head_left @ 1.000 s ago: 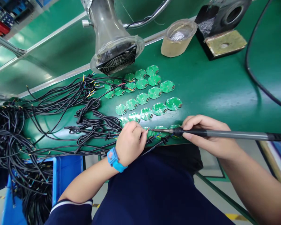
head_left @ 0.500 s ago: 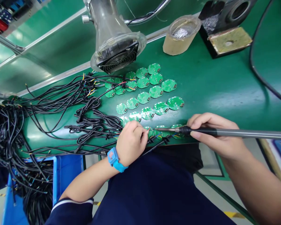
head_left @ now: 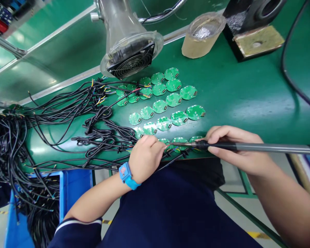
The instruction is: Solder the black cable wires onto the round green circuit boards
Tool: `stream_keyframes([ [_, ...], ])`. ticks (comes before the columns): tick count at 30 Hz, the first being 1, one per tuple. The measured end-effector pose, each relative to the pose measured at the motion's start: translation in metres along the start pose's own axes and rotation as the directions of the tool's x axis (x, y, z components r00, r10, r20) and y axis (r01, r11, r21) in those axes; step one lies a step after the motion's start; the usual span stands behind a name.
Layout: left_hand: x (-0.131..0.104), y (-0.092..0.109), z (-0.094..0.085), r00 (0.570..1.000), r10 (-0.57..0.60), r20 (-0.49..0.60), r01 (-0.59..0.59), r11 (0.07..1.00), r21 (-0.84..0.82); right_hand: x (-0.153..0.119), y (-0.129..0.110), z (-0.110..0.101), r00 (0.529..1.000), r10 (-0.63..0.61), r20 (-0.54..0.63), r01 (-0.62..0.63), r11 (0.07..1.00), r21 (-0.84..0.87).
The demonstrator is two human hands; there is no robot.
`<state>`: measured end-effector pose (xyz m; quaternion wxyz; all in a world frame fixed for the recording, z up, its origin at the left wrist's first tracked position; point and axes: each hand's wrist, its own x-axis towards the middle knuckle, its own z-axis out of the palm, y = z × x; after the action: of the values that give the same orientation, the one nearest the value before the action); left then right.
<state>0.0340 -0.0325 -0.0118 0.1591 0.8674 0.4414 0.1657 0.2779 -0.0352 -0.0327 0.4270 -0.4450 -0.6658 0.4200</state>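
My right hand (head_left: pixel 235 151) grips a soldering iron (head_left: pixel 270 148) like a pen, its tip pointing left over the front row of round green circuit boards (head_left: pixel 180 145). My left hand (head_left: pixel 146 156), wearing a blue wrist strap (head_left: pixel 128 175), is closed in a pinch by the iron's tip. From its fingertips pokes a thin red wire (head_left: pixel 168 146), which meets the tip above a circuit board (head_left: pixel 164 141) partly covered by that hand. Black cables (head_left: pixel 176 157) with coloured wire ends lie along the table's front edge.
A fume extractor with a fan (head_left: pixel 133 63) hangs over the back. Behind the boards stand a round tub (head_left: pixel 199 43) and an iron stand with a sponge (head_left: pixel 259 41). Bundled black cables (head_left: pixel 54 117) cover the left side; a blue bin (head_left: pixel 76 193) holds more below.
The soldering iron's tip has shifted slightly left, and my left fingertips have moved a little right, so wire and tip now meet. The whole view has shifted slightly.
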Motion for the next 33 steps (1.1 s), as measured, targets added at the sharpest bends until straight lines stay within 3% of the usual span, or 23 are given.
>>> stream_keyframes([
  [12,0.000,0.002,0.002,0.999,-0.033,0.032,0.032,0.999,0.043,-0.003,0.003,0.000,1.000,0.021,-0.008,-0.021,0.999,0.035],
  [17,0.002,0.001,-0.001,0.997,-0.028,0.075,0.024,0.998,0.054,-0.009,0.012,0.002,0.981,0.074,-0.180,-0.026,0.967,0.255],
  [23,0.004,0.006,-0.002,0.994,-0.015,0.111,0.006,0.997,0.082,-0.010,0.008,0.011,0.925,0.016,-0.381,0.078,0.970,0.231],
  [27,0.009,-0.005,-0.033,0.996,0.032,0.079,-0.024,0.994,-0.104,-0.008,0.001,0.017,0.910,-0.032,-0.413,0.065,0.996,0.068],
  [30,0.012,-0.037,-0.073,0.998,-0.002,0.058,0.004,1.000,-0.024,-0.008,0.002,0.020,0.909,-0.021,-0.417,0.036,0.999,0.027],
  [31,0.013,-0.052,-0.085,0.992,-0.022,0.128,0.015,0.998,0.061,-0.008,0.003,0.020,0.908,-0.014,-0.418,0.029,0.999,0.029],
  [33,0.015,-0.081,-0.101,0.939,-0.073,0.337,0.008,0.981,0.193,-0.008,0.006,0.021,0.904,0.003,-0.427,0.013,0.999,0.034],
])
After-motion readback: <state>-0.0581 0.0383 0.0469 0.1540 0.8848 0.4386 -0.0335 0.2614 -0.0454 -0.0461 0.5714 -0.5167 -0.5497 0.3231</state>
